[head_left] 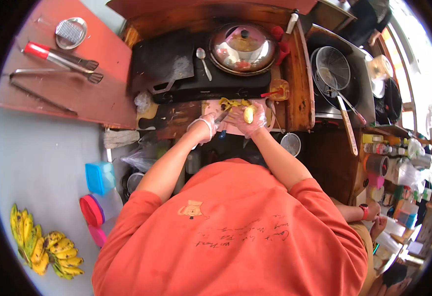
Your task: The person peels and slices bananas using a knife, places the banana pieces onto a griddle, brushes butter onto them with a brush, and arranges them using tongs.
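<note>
My left hand, in a clear plastic glove, is closed around a knife whose blade points toward the other hand. My right hand, gloved the same way, grips a peeled banana. Both hands are over a pink cutting board at the counter's front edge. Yellow banana peels lie on the board just beyond the hands. A spoon-like utensil rests to the right of my right hand.
Behind the board stands a black stove with a lidded pan, a spoon and a dark griddle. A tub of red sauce sits at the right. Banana bunches lie lower left. Another person's hand shows at right.
</note>
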Demonstrator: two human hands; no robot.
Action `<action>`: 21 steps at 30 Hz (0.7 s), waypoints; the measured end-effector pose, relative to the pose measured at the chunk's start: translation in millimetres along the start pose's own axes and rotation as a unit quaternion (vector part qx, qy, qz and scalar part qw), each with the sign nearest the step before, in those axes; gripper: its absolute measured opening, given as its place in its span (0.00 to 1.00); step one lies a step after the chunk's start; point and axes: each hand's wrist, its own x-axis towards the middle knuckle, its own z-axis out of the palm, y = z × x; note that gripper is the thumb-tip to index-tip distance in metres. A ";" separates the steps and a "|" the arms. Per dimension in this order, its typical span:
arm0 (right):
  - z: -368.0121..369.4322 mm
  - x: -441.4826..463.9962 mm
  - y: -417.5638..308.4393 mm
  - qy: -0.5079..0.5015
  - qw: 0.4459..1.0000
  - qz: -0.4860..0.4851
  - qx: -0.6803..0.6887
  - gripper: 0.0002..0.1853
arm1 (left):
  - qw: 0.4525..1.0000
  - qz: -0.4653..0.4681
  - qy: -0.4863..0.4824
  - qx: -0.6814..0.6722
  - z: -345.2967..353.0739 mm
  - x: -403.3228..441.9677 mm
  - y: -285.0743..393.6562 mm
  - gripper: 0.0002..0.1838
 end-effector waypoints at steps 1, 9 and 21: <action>0.6 0.3 1.5 0.021 1.000 -0.008 -0.008 0.50 | 0.993 0.038 0.044 0.101 4.6 -0.8 -5.8 0.23; -6.6 3.4 -1.9 0.121 0.991 -0.012 -0.049 0.33 | 0.980 0.004 0.050 -0.194 20.6 -29.4 20.0 0.20; 66.0 -39.0 -17.6 -0.124 0.979 0.119 -0.114 0.28 | 0.742 -0.039 -0.015 -0.670 -12.3 -82.2 6.0 0.18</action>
